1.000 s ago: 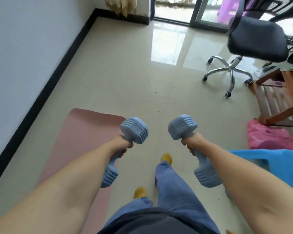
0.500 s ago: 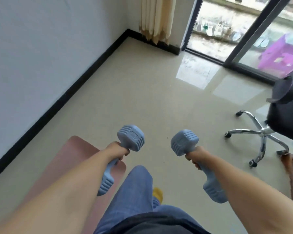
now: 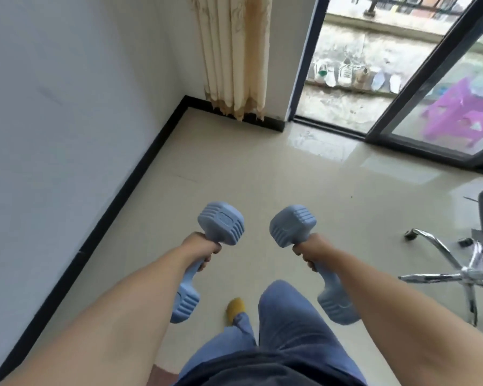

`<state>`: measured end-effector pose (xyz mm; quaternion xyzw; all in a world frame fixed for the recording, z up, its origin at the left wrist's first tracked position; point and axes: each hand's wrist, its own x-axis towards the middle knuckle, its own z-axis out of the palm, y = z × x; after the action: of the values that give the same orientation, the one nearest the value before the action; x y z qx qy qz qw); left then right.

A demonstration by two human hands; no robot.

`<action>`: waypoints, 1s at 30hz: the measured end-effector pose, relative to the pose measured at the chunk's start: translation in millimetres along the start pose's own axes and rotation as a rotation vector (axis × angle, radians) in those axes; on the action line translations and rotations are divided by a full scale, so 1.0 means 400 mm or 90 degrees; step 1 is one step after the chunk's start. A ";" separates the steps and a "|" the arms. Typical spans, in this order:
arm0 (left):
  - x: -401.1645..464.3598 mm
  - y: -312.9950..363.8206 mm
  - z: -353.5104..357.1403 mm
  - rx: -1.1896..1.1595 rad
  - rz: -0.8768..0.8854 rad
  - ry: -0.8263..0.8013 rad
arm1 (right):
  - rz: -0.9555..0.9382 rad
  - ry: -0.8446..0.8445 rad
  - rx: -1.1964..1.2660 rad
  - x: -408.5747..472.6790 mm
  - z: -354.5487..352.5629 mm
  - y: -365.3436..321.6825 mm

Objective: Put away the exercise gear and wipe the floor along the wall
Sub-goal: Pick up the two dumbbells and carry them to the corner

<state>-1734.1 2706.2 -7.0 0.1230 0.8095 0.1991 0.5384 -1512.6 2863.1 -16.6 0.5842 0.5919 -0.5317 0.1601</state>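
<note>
My left hand (image 3: 202, 250) is closed around the handle of a pale blue dumbbell (image 3: 221, 222), held out in front of me above the floor. My right hand (image 3: 310, 250) grips the handle of a second pale blue dumbbell (image 3: 292, 225) at the same height. Both dumbbells tilt with one head forward and the other back toward my body. Only a sliver of the pink exercise mat (image 3: 162, 371) shows at the bottom, by my hip. The white wall (image 3: 67, 107) with its black skirting board (image 3: 117, 196) runs along my left side to the corner.
A cream curtain (image 3: 234, 51) hangs in the far corner. A glass sliding door (image 3: 418, 87) stands open onto a balcony with several shoes and a purple stool (image 3: 463, 112). A black office chair with a chrome star base (image 3: 457, 268) stands on the right. Beige tiled floor (image 3: 262, 174) lies ahead.
I have walked forward off the mat toward the corner with both dumbbells held out. The view tilted up, so the curtain and the balcony door are closer and the mat has dropped nearly out of sight.
</note>
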 end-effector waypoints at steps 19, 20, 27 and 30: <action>0.753 0.931 -0.349 0.084 0.006 0.034 | 0.073 0.054 0.058 0.737 -0.576 -0.709; 0.792 0.968 -0.364 0.088 0.007 0.032 | 0.080 0.057 0.071 0.771 -0.596 -0.739; 1.173 1.160 -0.402 0.143 -0.009 -0.007 | 0.138 0.081 0.197 1.099 -0.668 -0.872; 1.381 1.239 -0.363 0.178 -0.015 -0.019 | 0.165 0.099 0.235 1.303 -0.686 -0.897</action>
<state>-2090.8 3348.3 -186.4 0.1905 0.8227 0.0762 0.5302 -1842.1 3447.8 -175.3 0.7141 0.4153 -0.5590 0.0714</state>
